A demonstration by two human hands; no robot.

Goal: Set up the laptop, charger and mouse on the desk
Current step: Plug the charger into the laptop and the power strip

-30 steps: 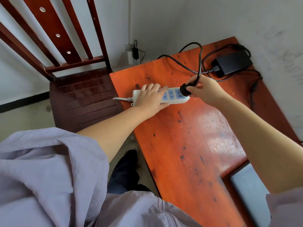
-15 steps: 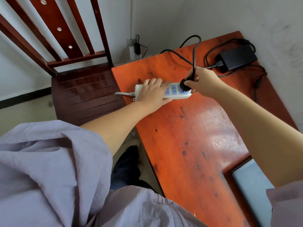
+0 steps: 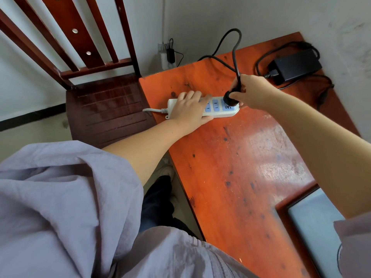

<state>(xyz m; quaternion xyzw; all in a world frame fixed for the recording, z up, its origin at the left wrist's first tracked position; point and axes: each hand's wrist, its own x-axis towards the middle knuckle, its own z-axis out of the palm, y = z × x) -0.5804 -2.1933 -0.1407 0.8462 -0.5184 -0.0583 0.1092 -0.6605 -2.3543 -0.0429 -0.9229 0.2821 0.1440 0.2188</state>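
Observation:
A white power strip (image 3: pixel 218 110) with blue sockets lies on the orange wooden desk (image 3: pixel 241 157). My left hand (image 3: pixel 188 110) presses flat on its left half, holding it down. My right hand (image 3: pixel 249 92) pinches the charger's black plug (image 3: pixel 228 96) over the rightmost socket; the plug touches the strip, and its pins are hidden. The black cable (image 3: pixel 234 49) loops up and back from the plug. The black charger brick (image 3: pixel 297 65) lies at the desk's far right corner. A grey laptop (image 3: pixel 313 227) lies shut at the lower right.
A dark red wooden chair (image 3: pixel 108 109) stands left of the desk. A white wall (image 3: pixel 241 17) borders the desk at the back and right, with a socket and small black adapter (image 3: pixel 170 54) low on it. The strip's white cord (image 3: pixel 152 110) runs off the desk's left edge.
My right hand has brought the plug down from beside the strip's right end onto its rightmost socket. My left hand stays on the strip. The camera has shifted slightly.

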